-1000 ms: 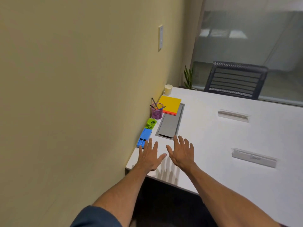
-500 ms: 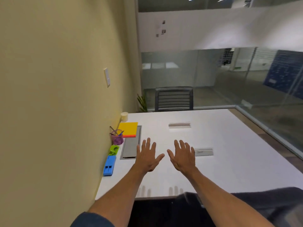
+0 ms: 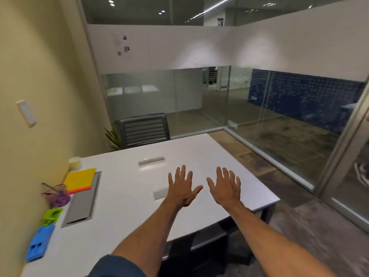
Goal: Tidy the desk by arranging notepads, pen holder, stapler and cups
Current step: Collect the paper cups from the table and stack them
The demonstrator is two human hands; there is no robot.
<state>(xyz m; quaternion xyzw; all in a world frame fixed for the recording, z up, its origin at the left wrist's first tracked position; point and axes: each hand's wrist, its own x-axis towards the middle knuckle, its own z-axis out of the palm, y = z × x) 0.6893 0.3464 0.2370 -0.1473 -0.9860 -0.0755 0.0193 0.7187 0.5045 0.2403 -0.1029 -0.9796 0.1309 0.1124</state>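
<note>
White desk (image 3: 123,206) runs along the yellow wall (image 3: 40,76), and everything on it sits in a row against that wall. The cup (image 3: 74,162) is at the far end, followed by the yellow notepads (image 3: 79,179), the purple pen holder (image 3: 60,196), a green gadget (image 3: 52,213) and the blue stapler (image 3: 40,243), nearest the front edge. The person's left hand (image 3: 182,188) and right hand (image 3: 225,188) hover over the middle, fingers spread, holding nothing, well apart from the row. A careless reach leftward could tip the light pen holder and scatter its pens, or nudge the stapler off the front.

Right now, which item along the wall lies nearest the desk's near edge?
The blue stapler; the green item, purple pen holder, yellow notepad and cup sit farther back.
</note>
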